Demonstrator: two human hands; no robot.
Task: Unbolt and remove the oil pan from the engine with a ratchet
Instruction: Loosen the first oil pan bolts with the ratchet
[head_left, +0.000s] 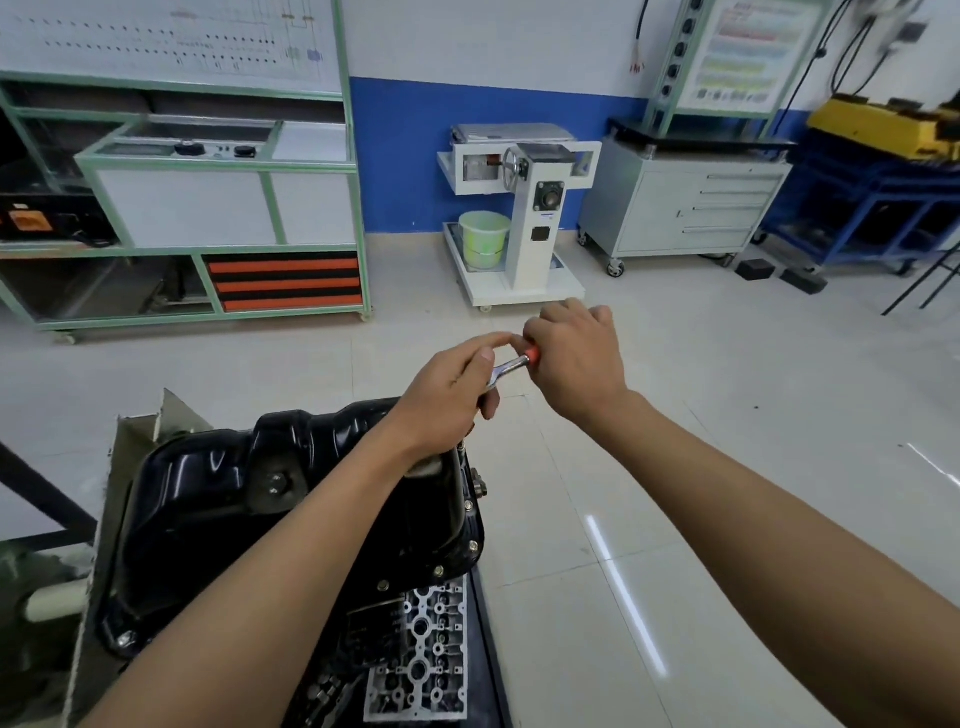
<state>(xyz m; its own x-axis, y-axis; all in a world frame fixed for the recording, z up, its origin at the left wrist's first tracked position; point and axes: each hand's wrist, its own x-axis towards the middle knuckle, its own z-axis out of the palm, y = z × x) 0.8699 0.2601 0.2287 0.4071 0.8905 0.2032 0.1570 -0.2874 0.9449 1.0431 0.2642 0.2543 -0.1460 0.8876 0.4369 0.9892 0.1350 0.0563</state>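
The black oil pan (218, 499) sits bolted on top of the engine (415, 660), with flange bolts (474, 545) showing along its right edge. Above the pan's far right corner is the ratchet (511, 366). The left hand (447, 395) has its fingers curled round the steel head end, thumb on top. The right hand (571, 364) is wrapped tight round the orange handle. Across the tiled floor (675, 415) stand a white machine stand (524, 208) with a pale bucket (484, 239) and a grey drawer cabinet (685, 208).

You are in an automotive training workshop: wiring-diagram board (166, 41), wheeled drawer cabinet (685, 208), white handwheel stand (535, 228), tiled floor (727, 415).
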